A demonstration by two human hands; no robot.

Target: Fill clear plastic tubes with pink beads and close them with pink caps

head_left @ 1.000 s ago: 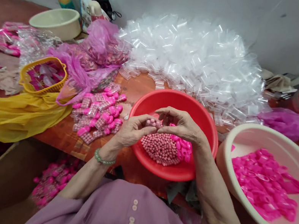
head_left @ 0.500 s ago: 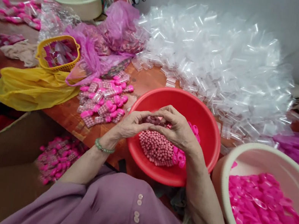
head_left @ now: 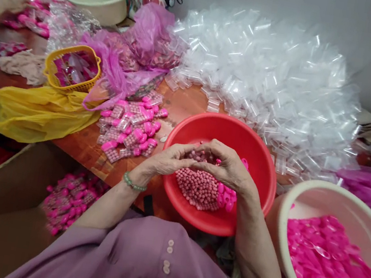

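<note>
Over the red basin point(head_left: 259, 185) my two hands meet at the fingertips, their fingers curved and pressed together. My left hand point(head_left: 173, 158) is closed, with a green bead bracelet on its wrist. Closed too, my right hand point(head_left: 226, 163) arches from the other side. Whatever is between the fingertips is hidden or too small to name. Below them in the basin lies a heap of small dusty-pink beads point(head_left: 197, 191). Bright pink plastic pieces point(head_left: 227, 197) lie beside the beads, under my right hand.
Clear plastic containers point(head_left: 265, 71) are piled at the back. Bead-filled containers with pink caps point(head_left: 134, 125) lie left of the basin; more fill part of a cardboard box point(head_left: 1, 183) below. A cream tub point(head_left: 299, 197) of pink parts stands right. Another person's hand point(head_left: 4, 6) is far left.
The view has shifted slightly. My hands stay joined over the basin, with fingertips a little differently set. The other person's hand has come further into view at the far left, by pink-capped containers.
</note>
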